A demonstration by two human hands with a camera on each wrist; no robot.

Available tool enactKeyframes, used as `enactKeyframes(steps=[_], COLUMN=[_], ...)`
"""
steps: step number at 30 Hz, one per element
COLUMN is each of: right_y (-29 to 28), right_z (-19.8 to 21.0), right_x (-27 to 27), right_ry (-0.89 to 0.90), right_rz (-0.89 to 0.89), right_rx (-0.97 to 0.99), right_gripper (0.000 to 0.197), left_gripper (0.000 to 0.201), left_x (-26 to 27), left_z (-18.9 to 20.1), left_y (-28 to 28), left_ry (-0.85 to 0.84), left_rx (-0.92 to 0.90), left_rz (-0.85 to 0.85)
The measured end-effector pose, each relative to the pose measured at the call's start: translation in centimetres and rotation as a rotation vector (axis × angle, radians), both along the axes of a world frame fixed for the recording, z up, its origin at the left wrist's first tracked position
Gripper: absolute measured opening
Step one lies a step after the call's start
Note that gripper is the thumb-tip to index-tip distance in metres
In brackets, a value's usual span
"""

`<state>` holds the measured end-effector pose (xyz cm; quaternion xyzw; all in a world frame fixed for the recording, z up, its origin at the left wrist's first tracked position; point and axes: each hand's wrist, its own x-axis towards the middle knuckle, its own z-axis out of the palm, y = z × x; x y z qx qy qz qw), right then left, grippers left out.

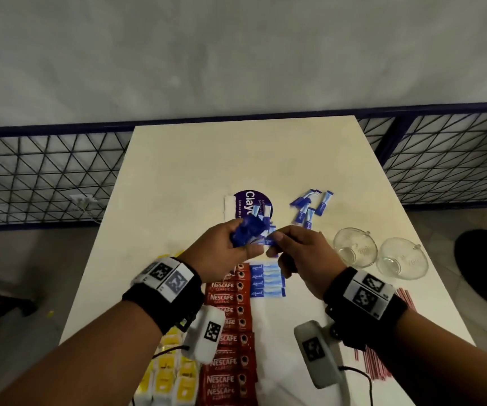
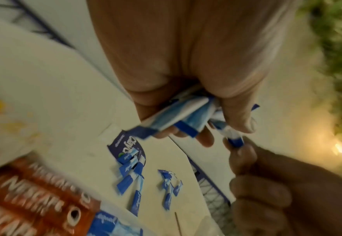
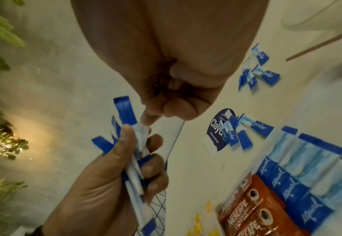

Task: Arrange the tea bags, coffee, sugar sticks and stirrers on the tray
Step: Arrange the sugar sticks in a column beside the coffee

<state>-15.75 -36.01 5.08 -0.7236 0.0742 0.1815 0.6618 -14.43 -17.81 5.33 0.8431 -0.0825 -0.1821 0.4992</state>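
My left hand (image 1: 236,240) grips a bunch of blue-and-white sugar sticks (image 1: 249,230) above the middle of the white table (image 1: 195,165). My right hand (image 1: 274,244) pinches the end of one stick (image 2: 234,140) in that bunch between thumb and forefinger. The right wrist view shows the bunch (image 3: 125,111) fanned out in the left palm. Below the hands lie a row of Equal sugar sticks (image 1: 267,279), a column of red Nescafe coffee sachets (image 1: 230,323) and yellow tea bags (image 1: 172,373). Red stirrers (image 1: 374,367) lie at the right, partly behind my right arm.
Loose sugar sticks (image 1: 309,206) are scattered at the far right, and a few more lie on a round purple sticker (image 1: 251,202). Two glass cups (image 1: 355,249) (image 1: 402,259) stand near the right edge. A wire mesh fence (image 1: 46,177) runs behind the table.
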Motion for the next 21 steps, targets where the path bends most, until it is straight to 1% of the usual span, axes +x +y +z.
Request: enactKeyframes(steps=[2,4,7,11,13,15,16,17,19,20,21], right_y=[0.5,1.0,1.8,2.1,2.2,2.1,2.0,1.7,1.0,0.5,0.0], right_z=[-0.2,-0.1,0.1,0.3,0.2,0.0,0.0,-0.2,-0.5,-0.5,-0.5], right_x=[-0.4,-1.0,-1.7,-2.6,-3.1,-3.3,-3.4,-3.3,-3.1,-2.9,-2.6], right_ry=[-0.022,-0.047,-0.056,-0.088,-0.091,-0.058,-0.04,-0.03,-0.054,-0.083,-0.122], right_rz=[-0.029,-0.016,0.005,0.02,0.022,-0.007,-0.028,-0.051,-0.063,-0.035,0.03], right_rx=[-0.021,-0.105,-0.215,-0.365,-0.376,-0.315,-0.27,-0.236,-0.234,-0.287,-0.385], right_gripper=[0.02,0.02,0.023,0.03,0.031,0.027,0.024,0.022,0.02,0.02,0.019], left_gripper=[0.007,0.009,0.008,0.012,0.011,0.003,0.004,0.005,0.008,0.012,0.014], left_x=[-0.5,-1.0,-1.2,-1.7,-2.1,-2.4,-2.7,-2.9,-3.7,-4.1,-4.2], left_z=[0.0,-0.3,-0.8,-1.0,-1.1,-1.2,-1.3,-1.5,-1.6,-1.6,-1.5], left_y=[1.2,2.2,3.3,4.1,4.4,4.1,3.9,3.7,3.1,2.7,2.4], left_ry=[0.032,0.022,0.006,0.001,-0.002,0.006,0.005,0.008,0.038,0.072,0.101], left_rx=[-0.091,-0.119,-0.109,-0.095,-0.104,-0.125,-0.133,-0.122,-0.059,-0.03,-0.011], left_rz=[0.075,0.108,0.127,0.086,0.081,0.103,0.11,0.102,0.003,-0.057,-0.069])
